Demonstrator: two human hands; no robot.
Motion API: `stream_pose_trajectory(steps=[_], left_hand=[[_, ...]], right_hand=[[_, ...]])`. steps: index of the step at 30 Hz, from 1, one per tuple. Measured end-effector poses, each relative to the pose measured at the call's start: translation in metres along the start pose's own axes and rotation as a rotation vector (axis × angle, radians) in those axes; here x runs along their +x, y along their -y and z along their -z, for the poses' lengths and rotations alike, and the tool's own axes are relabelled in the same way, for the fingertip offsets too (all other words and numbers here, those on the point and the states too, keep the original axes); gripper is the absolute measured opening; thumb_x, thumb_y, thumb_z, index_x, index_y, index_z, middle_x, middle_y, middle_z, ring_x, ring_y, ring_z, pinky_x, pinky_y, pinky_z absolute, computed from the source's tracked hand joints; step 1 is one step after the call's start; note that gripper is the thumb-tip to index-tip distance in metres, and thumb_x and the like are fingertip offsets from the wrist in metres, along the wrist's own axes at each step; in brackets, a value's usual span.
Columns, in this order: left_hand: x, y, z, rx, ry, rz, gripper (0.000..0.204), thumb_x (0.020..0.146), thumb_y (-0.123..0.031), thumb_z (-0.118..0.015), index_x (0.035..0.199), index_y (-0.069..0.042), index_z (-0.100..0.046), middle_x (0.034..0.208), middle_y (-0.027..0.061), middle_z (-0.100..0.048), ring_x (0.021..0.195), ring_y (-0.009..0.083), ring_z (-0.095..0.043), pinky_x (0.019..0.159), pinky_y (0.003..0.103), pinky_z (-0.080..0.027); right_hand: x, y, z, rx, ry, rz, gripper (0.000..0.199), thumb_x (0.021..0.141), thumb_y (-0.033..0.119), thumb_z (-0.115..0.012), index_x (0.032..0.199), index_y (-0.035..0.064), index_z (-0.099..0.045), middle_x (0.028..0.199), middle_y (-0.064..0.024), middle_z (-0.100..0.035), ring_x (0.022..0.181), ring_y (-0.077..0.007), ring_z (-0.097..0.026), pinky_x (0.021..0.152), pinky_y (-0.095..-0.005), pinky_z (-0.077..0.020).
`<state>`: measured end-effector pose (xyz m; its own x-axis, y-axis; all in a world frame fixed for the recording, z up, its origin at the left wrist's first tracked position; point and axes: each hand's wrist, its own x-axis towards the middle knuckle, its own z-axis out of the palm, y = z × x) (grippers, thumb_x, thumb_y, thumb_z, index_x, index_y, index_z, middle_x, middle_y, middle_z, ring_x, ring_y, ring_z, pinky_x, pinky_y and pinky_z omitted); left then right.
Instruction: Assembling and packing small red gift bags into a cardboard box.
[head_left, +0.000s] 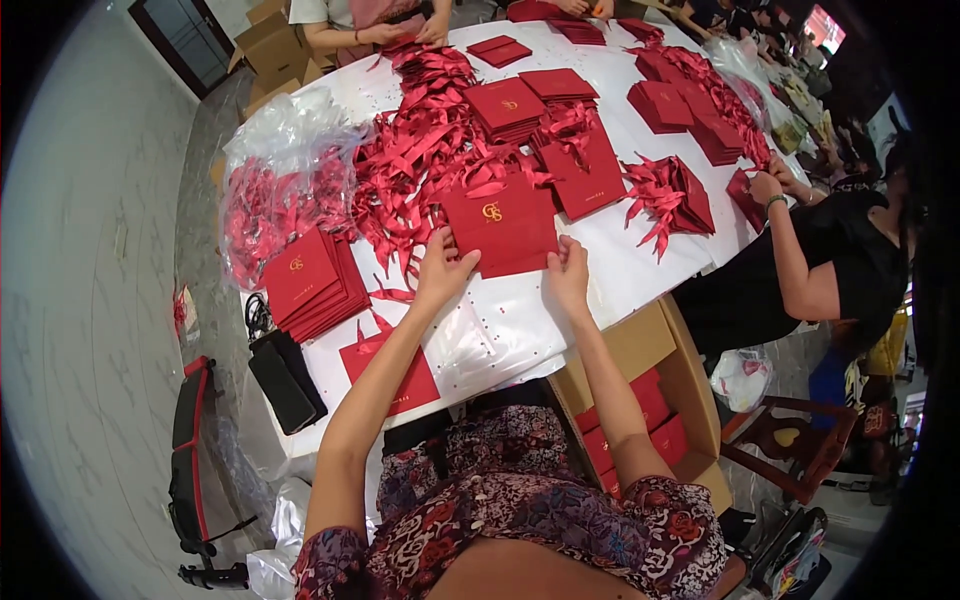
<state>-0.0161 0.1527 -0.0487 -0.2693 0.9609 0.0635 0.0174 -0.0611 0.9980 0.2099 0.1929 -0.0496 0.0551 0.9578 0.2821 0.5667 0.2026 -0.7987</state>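
**Red bag between two hands, near edge of the surface**

From my end I see the bag near the middle of the near edge of the white-covered table. Its gold emblem faces up toward the camera and reads upright for the wearer. The long axis runs left to right, roughly along the near edge, with the right end angled slightly away. I can't tell whether it rests on the surface or is lifted.

The left hand is closed on the bag's near left corner, thumb over the front and fingers along the side. The right hand has its thumb at the right edge, fingers curled; I can't tell whether they close behind it.

Beyond the bag a heap of ribbons spreads toward the far edge. By the left edge I have a bag stack and, nearer the left corner, a black pouch. A cardboard box holding red bags stands against the near edge, right of the wearer. One co-worker works at the right edge, another at the far edge. A pale wall rises on the left, a wooden chair stands right.
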Motion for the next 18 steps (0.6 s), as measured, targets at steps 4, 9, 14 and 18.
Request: stream_pose_trajectory(steps=[4,9,14,18], left_hand=[[0.022,0.005,-0.012,0.022,-0.060,0.066,0.059,0.083,-0.016,-0.076,0.128,0.007,-0.045,0.115,0.0194,-0.060,0.099,0.0233,-0.064,0.086,0.033,-0.053],[0.033,0.006,-0.014,0.327,-0.105,-0.024,0.059,0.080,-0.021,-0.078,0.122,0.010,-0.049,0.112,0.0224,-0.063,0.102,0.0278,-0.065,0.088,0.035,-0.053],[0.041,-0.001,-0.003,0.026,0.010,0.191,0.057,0.084,-0.017,-0.077,0.127,0.006,-0.048,0.120,0.0176,-0.063,0.107,0.0235,-0.064,0.093,0.033,-0.052],[0.048,-0.004,0.003,0.013,0.054,0.287,0.055,0.083,-0.015,-0.077,0.126,0.006,-0.050,0.120,0.0169,-0.064,0.105,0.0235,-0.064,0.093,0.033,-0.052]], right_hand=[[0.008,-0.008,-0.001,0.152,0.007,-0.129,0.030,0.088,0.008,-0.064,0.115,-0.0003,-0.056,0.105,-0.0164,-0.058,0.092,-0.0250,-0.057,0.084,-0.0360,-0.0482],[0.012,-0.002,-0.004,0.222,0.067,-0.193,0.026,0.088,0.003,-0.064,0.112,-0.0003,-0.058,0.093,-0.0059,-0.062,0.084,-0.0120,-0.057,0.080,-0.0256,-0.0489],[0.029,0.014,-0.013,0.276,-0.001,-0.020,0.029,0.090,0.006,-0.060,0.118,-0.0010,-0.057,0.104,-0.0165,-0.061,0.094,-0.0263,-0.060,0.086,-0.0361,-0.0487],[0.032,0.019,-0.025,-0.064,-0.104,0.244,0.038,0.093,0.011,-0.055,0.128,-0.0026,-0.053,0.121,-0.0238,-0.053,0.113,-0.0370,-0.051,0.103,-0.0425,-0.0391]])
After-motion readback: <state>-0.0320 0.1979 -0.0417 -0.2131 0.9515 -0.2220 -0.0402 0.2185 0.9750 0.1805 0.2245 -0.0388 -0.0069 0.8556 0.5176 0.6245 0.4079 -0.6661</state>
